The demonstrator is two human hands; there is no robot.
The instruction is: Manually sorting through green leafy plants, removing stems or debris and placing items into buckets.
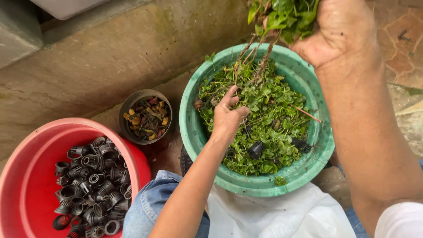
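Observation:
A green plastic basin (194, 132) sits in front of me, filled with small leafy green plants (269, 119) and a few black net pots (256, 150). My right hand (339, 31) is raised above the basin's far rim, shut on a bunch of leafy plants (286, 15) whose roots (260, 57) hang down into the basin. My left hand (227, 119) is down in the greens, its fingers pinched on thin stems by the dangling roots.
A red basin (26, 176) at the lower left holds several black net pots (92, 185). A small dark bowl (128, 108) of dried plant scraps stands between the basins. A concrete step runs along the back; my denim-clad knee (150, 207) and a white cloth (273, 216) lie below.

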